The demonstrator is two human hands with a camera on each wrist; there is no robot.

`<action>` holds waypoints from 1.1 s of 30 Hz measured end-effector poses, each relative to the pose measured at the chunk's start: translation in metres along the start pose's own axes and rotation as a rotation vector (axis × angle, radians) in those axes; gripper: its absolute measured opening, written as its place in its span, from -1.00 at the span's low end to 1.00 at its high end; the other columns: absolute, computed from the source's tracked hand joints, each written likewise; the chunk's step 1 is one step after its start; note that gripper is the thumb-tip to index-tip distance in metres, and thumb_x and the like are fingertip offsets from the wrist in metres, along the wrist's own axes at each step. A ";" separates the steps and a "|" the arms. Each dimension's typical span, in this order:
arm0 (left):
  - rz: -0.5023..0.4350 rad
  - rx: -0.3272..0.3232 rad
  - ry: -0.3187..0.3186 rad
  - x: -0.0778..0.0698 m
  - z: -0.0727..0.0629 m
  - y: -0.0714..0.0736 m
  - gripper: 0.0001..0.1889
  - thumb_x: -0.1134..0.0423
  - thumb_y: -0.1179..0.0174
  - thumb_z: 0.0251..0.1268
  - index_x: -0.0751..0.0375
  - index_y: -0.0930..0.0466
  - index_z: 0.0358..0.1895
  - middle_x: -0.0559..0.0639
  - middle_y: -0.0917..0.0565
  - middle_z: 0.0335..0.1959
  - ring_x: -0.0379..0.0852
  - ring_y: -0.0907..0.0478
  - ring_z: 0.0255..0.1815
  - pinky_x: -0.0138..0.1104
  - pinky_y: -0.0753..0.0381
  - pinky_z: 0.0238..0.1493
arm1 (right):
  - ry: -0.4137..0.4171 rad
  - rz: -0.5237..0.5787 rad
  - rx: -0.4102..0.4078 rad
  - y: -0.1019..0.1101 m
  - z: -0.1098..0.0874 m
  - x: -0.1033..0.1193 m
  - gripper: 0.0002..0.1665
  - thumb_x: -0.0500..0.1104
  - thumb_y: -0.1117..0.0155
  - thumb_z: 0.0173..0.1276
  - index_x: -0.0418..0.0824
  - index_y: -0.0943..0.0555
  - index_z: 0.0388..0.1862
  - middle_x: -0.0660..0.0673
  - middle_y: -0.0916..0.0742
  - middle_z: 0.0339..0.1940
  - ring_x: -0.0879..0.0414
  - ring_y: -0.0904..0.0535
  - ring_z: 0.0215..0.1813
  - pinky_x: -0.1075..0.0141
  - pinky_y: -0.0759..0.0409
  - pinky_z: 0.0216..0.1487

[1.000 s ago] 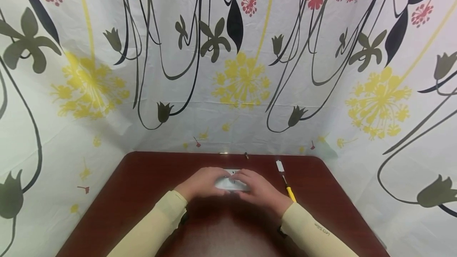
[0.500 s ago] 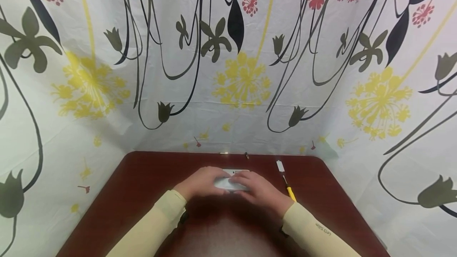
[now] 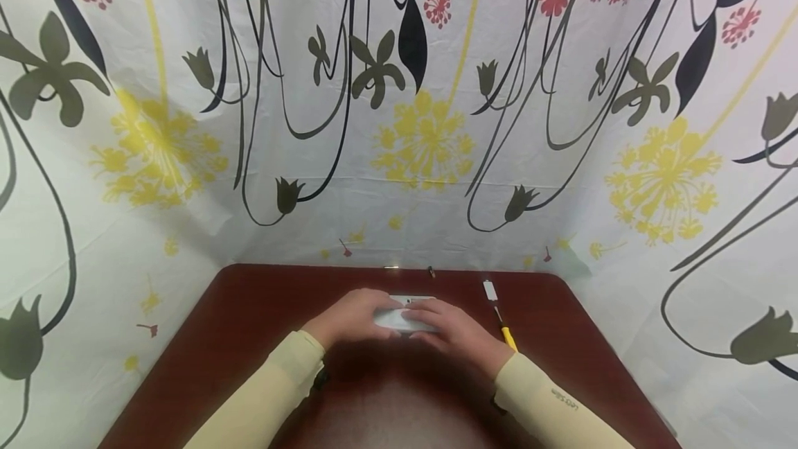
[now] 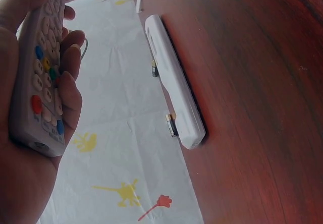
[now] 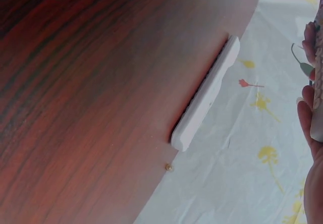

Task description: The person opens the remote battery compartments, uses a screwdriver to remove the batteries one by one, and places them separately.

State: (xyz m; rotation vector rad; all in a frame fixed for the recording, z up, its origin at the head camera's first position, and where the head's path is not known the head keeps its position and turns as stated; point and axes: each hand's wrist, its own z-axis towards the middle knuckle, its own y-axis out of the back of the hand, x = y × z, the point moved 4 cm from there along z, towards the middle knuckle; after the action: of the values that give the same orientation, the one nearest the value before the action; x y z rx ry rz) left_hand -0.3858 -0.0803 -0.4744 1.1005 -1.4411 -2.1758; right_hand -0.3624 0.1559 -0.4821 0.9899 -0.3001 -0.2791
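Both hands hold one light grey remote control above the table's middle. My left hand grips its left end, with the thumb along one edge and the fingers curled behind. In the left wrist view the remote control shows its pale buttons, among them red, blue, yellow and green ones. My right hand grips the other end, its fingers lying across the back. The right wrist view shows only a strip of the remote control and part of the right hand.
Beyond the hands a long white casing with a dark underside lies on the red-brown table. Two small batteries lie near the far edge. A small white cover and a yellow-handled screwdriver are at right. A patterned curtain encloses the table.
The right fingers have shifted slightly on the remote control, and it has tilted a little. Both hands stay in nearly the same place; the things on the table have not moved.
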 end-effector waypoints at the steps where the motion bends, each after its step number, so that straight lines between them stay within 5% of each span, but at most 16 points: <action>1: 0.003 0.001 0.000 0.000 0.000 0.000 -0.43 -0.26 -0.52 0.36 -0.20 -0.77 0.36 -0.26 -0.75 0.20 -0.23 -0.61 0.06 -0.23 -0.64 0.08 | 0.006 -0.001 -0.002 0.000 0.000 0.000 -0.29 -0.16 -0.63 0.46 0.04 -0.63 0.55 -0.09 -0.69 0.45 -0.02 -0.64 0.42 0.06 -0.68 0.36; 15: 0.002 -0.004 0.001 0.001 0.000 -0.001 -0.41 -0.27 -0.53 0.33 -0.20 -0.77 0.36 -0.26 -0.75 0.19 -0.22 -0.60 0.05 -0.21 -0.64 0.10 | 0.042 0.002 -0.011 0.002 -0.001 0.001 -0.35 -0.13 -0.59 0.50 -0.06 -0.65 0.53 -0.14 -0.70 0.44 -0.08 -0.66 0.39 0.04 -0.70 0.34; 33: 0.003 -0.002 0.007 0.003 -0.001 -0.003 -0.38 -0.28 -0.50 0.36 -0.17 -0.75 0.41 -0.22 -0.74 0.28 -0.19 -0.62 0.14 -0.19 -0.64 0.16 | -0.035 0.045 0.020 0.001 0.000 -0.004 -0.45 -0.07 -0.59 0.51 0.01 -0.70 0.43 0.02 -0.71 0.42 0.09 -0.64 0.41 0.09 -0.70 0.33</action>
State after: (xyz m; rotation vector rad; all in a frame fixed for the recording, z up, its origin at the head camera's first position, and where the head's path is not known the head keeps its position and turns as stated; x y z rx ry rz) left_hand -0.3868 -0.0811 -0.4781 1.1029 -1.4361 -2.1693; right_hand -0.3657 0.1574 -0.4819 0.9975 -0.3575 -0.2529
